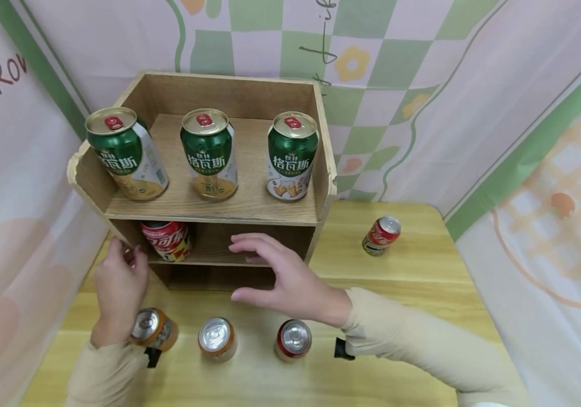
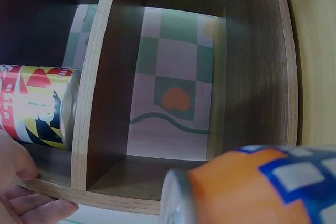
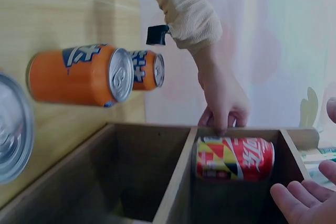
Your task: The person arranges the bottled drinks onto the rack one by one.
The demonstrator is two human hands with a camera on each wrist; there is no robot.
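Observation:
My left hand [image 1: 121, 277] is at the left side of the wooden shelf [image 1: 214, 219]. Its thumb lies inside the side panel and its fingers outside, pinching the panel's front edge. Right beside the thumb, a red cola can [image 1: 169, 242] with a yellow-and-black pattern stands at the left end of the middle tier; it shows again in the right wrist view as a red can [image 3: 235, 158]. My right hand [image 1: 285, 277] hovers in front of the middle tier's right part, fingers spread and thumb apart, holding nothing.
Three green-and-white cans stand on the top tier, the middle one [image 1: 209, 155] among them. In front of the shelf are two orange cans, one [image 1: 217, 339] nearer the middle, and a red-rimmed can [image 1: 293, 340]. Another red can [image 1: 381, 236] stands right of the shelf. Printed curtains [image 1: 540, 186] enclose the table.

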